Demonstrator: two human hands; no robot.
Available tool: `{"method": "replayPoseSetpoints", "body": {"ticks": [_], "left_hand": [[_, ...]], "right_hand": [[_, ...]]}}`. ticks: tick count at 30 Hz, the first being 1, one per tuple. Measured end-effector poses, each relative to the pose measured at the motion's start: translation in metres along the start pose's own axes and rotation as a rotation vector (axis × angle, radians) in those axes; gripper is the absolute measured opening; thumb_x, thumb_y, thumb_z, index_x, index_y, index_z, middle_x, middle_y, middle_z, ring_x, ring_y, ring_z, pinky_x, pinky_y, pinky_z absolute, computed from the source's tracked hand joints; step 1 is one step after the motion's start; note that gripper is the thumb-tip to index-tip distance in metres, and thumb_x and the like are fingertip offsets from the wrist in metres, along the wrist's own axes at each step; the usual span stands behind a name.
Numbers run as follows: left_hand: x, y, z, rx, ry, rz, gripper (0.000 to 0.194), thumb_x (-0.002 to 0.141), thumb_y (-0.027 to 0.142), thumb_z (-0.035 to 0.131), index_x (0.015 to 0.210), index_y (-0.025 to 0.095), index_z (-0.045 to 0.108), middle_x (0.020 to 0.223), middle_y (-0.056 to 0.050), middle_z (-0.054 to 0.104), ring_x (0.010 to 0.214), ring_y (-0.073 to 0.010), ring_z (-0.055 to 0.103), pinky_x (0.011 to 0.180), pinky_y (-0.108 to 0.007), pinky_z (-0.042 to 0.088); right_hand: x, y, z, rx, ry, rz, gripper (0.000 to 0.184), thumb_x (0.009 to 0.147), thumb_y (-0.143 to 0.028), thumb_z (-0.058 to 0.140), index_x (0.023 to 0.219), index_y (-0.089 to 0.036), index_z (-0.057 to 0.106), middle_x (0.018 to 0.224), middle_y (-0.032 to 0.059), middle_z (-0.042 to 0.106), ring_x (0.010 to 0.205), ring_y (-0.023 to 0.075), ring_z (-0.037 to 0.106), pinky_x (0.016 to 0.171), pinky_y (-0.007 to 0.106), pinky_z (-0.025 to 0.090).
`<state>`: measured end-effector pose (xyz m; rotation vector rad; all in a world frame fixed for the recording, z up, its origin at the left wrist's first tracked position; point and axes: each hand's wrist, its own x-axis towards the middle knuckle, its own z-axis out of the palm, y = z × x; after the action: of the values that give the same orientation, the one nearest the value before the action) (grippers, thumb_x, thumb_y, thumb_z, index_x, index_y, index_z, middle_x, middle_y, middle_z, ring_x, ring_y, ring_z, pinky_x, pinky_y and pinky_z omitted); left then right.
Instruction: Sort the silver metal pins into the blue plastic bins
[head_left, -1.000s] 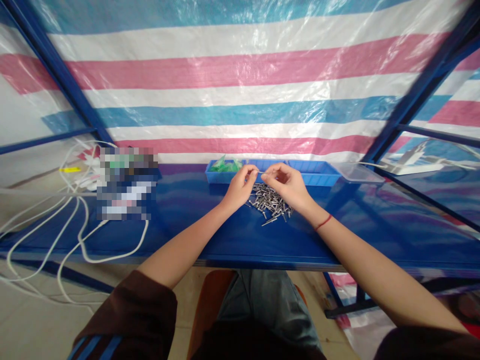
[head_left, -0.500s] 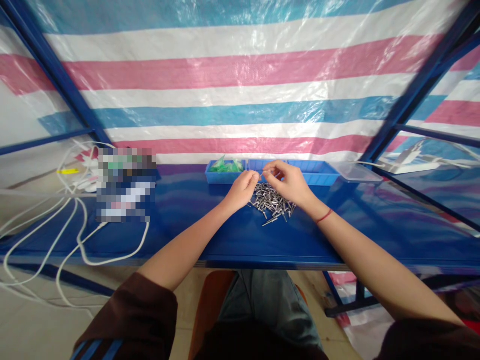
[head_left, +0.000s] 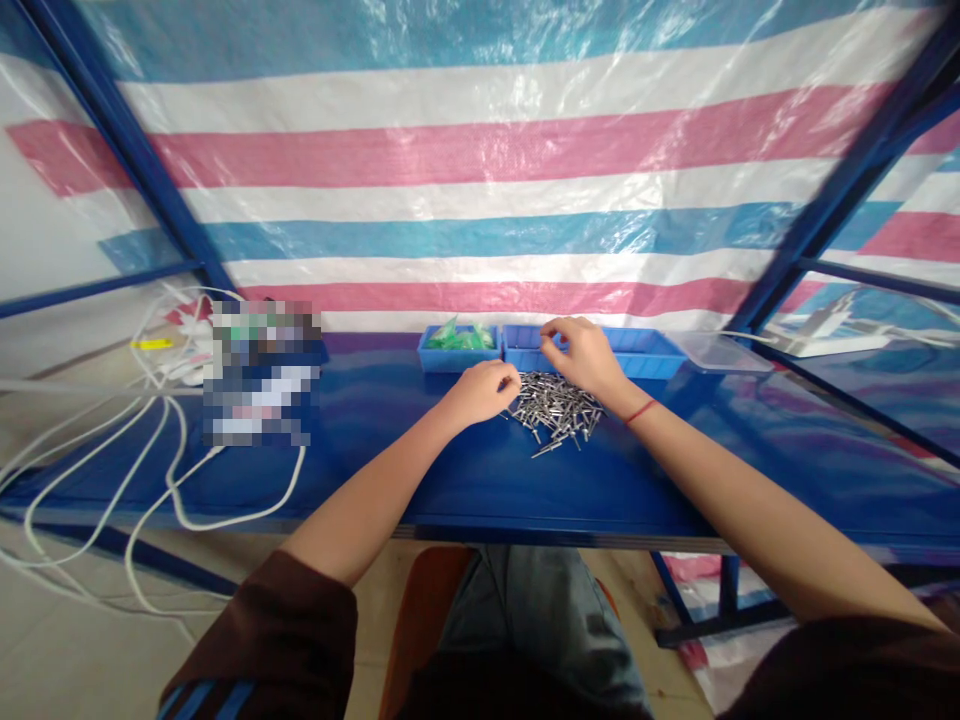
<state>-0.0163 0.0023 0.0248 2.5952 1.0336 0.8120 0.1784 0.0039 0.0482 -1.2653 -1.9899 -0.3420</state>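
A loose pile of metal pop rivets (head_left: 556, 408) lies on the blue table in front of me. My left hand (head_left: 484, 392) is at the pile's left edge, fingers curled and thumb near the index finger. Its fingertips meet the nearest rivets; anything between them is too small to make out. Above the pile's far side, my right hand (head_left: 585, 355) reaches over the front wall of a long blue bin (head_left: 649, 362). Thumb and index finger curve together in a pinch there, and whatever they hold cannot be made out.
Left of the long bin stands a smaller blue bin (head_left: 459, 362) with green plastic pieces (head_left: 457, 336). A clear plastic lid (head_left: 720, 352) lies at the right, near a white power strip (head_left: 832, 330). White cables (head_left: 176, 500) loop over the table's left side beside a blurred-out object.
My hands, which were together above the pile, have come apart. The left has lowered to the pile's left edge; the right is now over the long bin. The view has shifted slightly.
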Motion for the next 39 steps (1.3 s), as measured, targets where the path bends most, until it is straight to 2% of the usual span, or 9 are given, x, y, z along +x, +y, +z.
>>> {"method": "replayPoseSetpoints", "body": {"ticks": [2,4,9,17,21,27,32,35,39], "left_hand": [[-0.002,0.004,0.003,0.058,-0.059,0.017,0.016,0.082,0.015,0.051,0.082,0.018,0.067,0.086,-0.003,0.067,0.084,-0.0171,0.060,0.080,-0.029,0.045],[-0.003,0.006,0.004,0.138,-0.056,-0.020,0.020,0.084,0.017,0.050,0.092,0.019,0.068,0.095,-0.004,0.067,0.091,-0.0192,0.059,0.083,-0.031,0.045],[-0.001,0.001,0.005,0.322,-0.058,-0.124,0.031,0.094,0.027,0.041,0.113,0.026,0.066,0.114,-0.006,0.063,0.105,-0.0246,0.055,0.084,-0.036,0.042],[0.003,-0.001,0.010,0.456,-0.122,-0.112,0.033,0.097,0.028,0.035,0.103,0.021,0.066,0.111,-0.008,0.062,0.104,-0.0249,0.054,0.084,-0.039,0.040],[0.004,-0.001,0.009,0.453,-0.151,-0.153,0.035,0.097,0.026,0.032,0.105,0.022,0.066,0.109,-0.008,0.062,0.104,-0.0261,0.055,0.082,-0.040,0.041],[0.007,0.001,0.003,0.388,-0.174,-0.158,0.029,0.093,0.029,0.041,0.093,0.024,0.070,0.109,-0.006,0.062,0.104,-0.0249,0.056,0.082,-0.038,0.041],[0.005,0.005,0.002,0.408,-0.190,-0.153,0.026,0.093,0.027,0.043,0.093,0.022,0.068,0.106,-0.006,0.063,0.103,-0.0256,0.056,0.083,-0.040,0.041],[0.003,0.008,0.002,0.470,-0.152,-0.167,0.028,0.095,0.027,0.038,0.099,0.018,0.064,0.112,-0.010,0.061,0.106,-0.0267,0.055,0.084,-0.041,0.041],[0.004,0.011,0.000,0.388,0.030,-0.213,0.028,0.097,0.024,0.034,0.102,0.016,0.060,0.107,-0.010,0.064,0.105,-0.0240,0.057,0.088,-0.038,0.041]], "right_hand": [[-0.009,-0.001,-0.005,0.077,-0.052,-0.018,0.017,0.079,-0.017,0.050,0.084,-0.016,0.067,0.084,0.0079,0.070,0.076,0.0212,0.061,0.074,0.033,0.045],[-0.016,-0.001,-0.007,0.136,-0.140,-0.040,0.017,0.078,-0.016,0.051,0.082,-0.016,0.067,0.084,0.0068,0.071,0.072,0.0192,0.061,0.073,0.032,0.045],[-0.023,-0.002,0.000,0.159,-0.289,-0.151,0.020,0.077,-0.012,0.050,0.081,-0.016,0.069,0.086,0.0065,0.071,0.079,0.0194,0.062,0.079,0.033,0.045],[-0.024,-0.012,0.002,0.173,-0.326,-0.213,0.018,0.081,-0.013,0.049,0.077,-0.016,0.067,0.081,0.0063,0.069,0.076,0.0183,0.060,0.079,0.032,0.043],[-0.026,-0.011,0.001,0.182,-0.338,-0.211,0.018,0.080,-0.012,0.050,0.074,-0.017,0.066,0.079,0.0054,0.067,0.075,0.0169,0.058,0.079,0.031,0.042],[-0.026,-0.012,0.001,0.190,-0.353,-0.197,0.018,0.081,-0.012,0.050,0.073,-0.017,0.066,0.079,0.0057,0.067,0.076,0.0175,0.058,0.079,0.031,0.041],[-0.027,-0.012,0.001,0.180,-0.368,-0.198,0.019,0.080,-0.012,0.049,0.071,-0.018,0.065,0.077,0.0050,0.067,0.074,0.0171,0.057,0.078,0.031,0.041],[-0.029,-0.012,0.002,0.153,-0.352,-0.137,0.018,0.079,-0.012,0.050,0.073,-0.017,0.066,0.078,0.0053,0.068,0.072,0.0170,0.058,0.075,0.030,0.042],[-0.030,-0.015,0.004,0.171,-0.258,0.065,0.016,0.083,-0.023,0.054,0.086,-0.016,0.068,0.081,0.0066,0.070,0.070,0.0178,0.060,0.069,0.030,0.043]]}}
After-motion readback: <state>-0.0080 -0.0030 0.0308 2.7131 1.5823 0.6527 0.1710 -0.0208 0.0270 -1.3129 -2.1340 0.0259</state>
